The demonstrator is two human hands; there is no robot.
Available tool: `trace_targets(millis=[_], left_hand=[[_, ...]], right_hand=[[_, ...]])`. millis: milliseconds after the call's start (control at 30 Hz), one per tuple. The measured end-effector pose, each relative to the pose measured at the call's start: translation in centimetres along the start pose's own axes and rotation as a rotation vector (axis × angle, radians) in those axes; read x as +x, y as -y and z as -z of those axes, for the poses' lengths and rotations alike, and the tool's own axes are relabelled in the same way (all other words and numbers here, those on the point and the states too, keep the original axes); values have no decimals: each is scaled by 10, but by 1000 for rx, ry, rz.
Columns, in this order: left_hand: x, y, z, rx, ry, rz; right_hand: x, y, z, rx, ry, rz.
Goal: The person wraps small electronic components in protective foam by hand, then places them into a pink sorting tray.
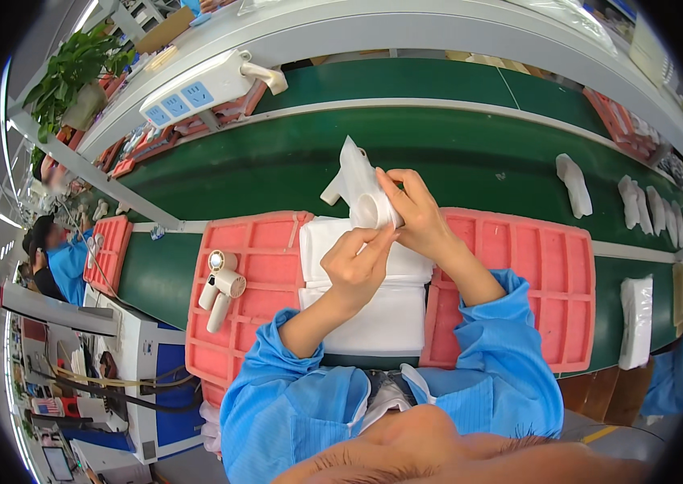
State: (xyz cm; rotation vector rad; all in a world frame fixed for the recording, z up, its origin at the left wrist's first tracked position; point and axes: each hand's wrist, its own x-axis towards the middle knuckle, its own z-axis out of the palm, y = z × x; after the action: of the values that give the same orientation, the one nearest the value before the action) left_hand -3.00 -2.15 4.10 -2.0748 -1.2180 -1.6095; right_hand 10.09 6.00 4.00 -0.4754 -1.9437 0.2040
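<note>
Factory line: green conveyor belt (454, 153) ahead, two pink compartment trays (253, 274) flanking a stack of white foam sheets (374, 315) at the near edge. White plastic handheld device (358, 189) in a clear bag, round barrel end facing the camera, handle angled left, held up over the foam. Right hand (418, 214) grips its right side; left hand (355, 262) just below, fingertips pinched at the barrel's lower edge.

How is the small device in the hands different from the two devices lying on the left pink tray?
The held device is lifted above the table, gripped by the right hand, and looks wrapped in a whitish bag. The tray devices lie bare and untouched on the left pink tray. The left hand pinches near the held one's round end. All share a round head with a handle.
</note>
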Motion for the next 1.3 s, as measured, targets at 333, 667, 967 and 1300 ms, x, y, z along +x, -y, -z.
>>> trace_targets(millis=[333,667,967,1300], left_hand=[[23,11,14,-241,210,195],[26,50,23,-648,284,509],[25,50,28,-861,-80,685],[20,36,6,-255,-151,338]], right_hand=[[-3,-1,-8,16,-75,-319],[2,8,7,735,13,-423],[-13,-18,0,249,367,-421],[-7,1,-3,-138,55,-354]])
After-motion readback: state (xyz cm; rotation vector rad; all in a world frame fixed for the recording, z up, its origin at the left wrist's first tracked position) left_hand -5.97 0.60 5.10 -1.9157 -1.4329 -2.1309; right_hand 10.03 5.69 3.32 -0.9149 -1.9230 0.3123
